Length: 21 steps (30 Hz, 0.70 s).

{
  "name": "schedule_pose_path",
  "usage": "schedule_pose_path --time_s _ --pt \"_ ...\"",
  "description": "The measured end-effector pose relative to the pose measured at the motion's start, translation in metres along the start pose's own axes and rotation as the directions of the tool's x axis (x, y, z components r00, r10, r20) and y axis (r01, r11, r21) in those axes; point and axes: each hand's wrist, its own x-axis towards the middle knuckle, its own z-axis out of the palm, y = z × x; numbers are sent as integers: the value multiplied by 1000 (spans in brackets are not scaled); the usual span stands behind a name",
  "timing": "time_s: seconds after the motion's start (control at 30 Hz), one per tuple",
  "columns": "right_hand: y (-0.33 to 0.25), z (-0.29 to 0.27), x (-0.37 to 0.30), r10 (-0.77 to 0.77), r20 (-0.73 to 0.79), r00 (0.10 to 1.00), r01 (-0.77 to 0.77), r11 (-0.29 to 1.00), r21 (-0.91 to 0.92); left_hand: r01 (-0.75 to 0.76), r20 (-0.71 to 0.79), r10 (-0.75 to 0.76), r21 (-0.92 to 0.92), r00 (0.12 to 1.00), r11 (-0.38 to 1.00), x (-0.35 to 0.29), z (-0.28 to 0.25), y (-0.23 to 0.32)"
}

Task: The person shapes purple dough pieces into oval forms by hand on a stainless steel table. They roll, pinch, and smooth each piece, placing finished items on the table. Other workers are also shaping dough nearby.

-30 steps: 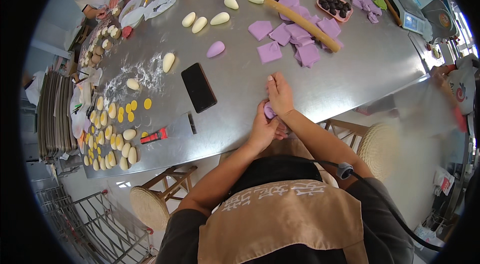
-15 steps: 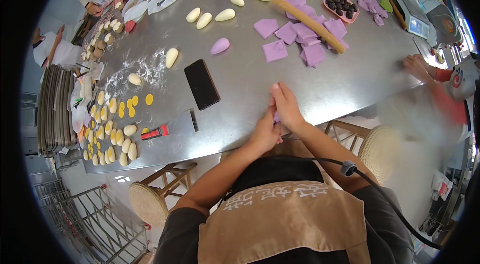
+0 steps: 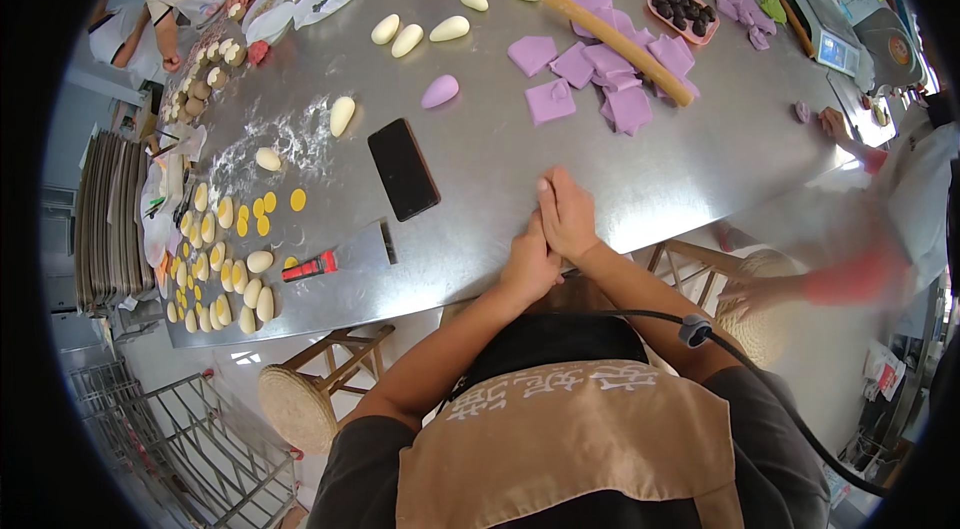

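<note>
Near the table's front edge, my left hand (image 3: pixel 530 264) and my right hand (image 3: pixel 568 217) are pressed together, fingers closed round each other. Half a second ago a bit of purple dough showed between the palms; now the hands hide it. Beyond them lie folded purple dough sheets (image 3: pixel 550 103) with a wooden rolling pin (image 3: pixel 620 51) across the pile. A smooth purple dough egg (image 3: pixel 440 92) rests farther left. Left of my hands is a black phone (image 3: pixel 403 169), and nearer the edge a scraper with a red handle (image 3: pixel 312 266).
Cream dough eggs (image 3: pixel 450 29) and yellow discs (image 3: pixel 298 200) are spread over the steel table (image 3: pixel 480 259). Pink trays (image 3: pixel 683 13) hold dark filling balls. Woven stools (image 3: pixel 297 411) stand below the edge. A co-worker's blurred red sleeve (image 3: pixel 855 279) is at right; others work at far left.
My hands have closed tighter over the purple dough, hiding it. At right the co-worker has moved, an arm now over the stool, and a small purple piece shows on the table there.
</note>
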Motion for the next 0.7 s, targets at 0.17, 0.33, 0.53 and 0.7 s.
schedule_pose_path --time_s 0.17,0.33,0.53,0.7 --pt "10 -4 28 275 117 954 -294 935 200 161 27 -167 -443 986 882 1 7 7" --pt "-6 -9 2 214 93 972 -225 966 125 -87 53 81 112 995 990 -2 3 -20" --pt "15 0 26 153 46 987 -159 964 215 190 36 -199 -500 979 845 -1 7 20" --pt "-20 -14 8 304 154 940 -326 934 148 44 63 -36 -132 997 990 1 2 -9"
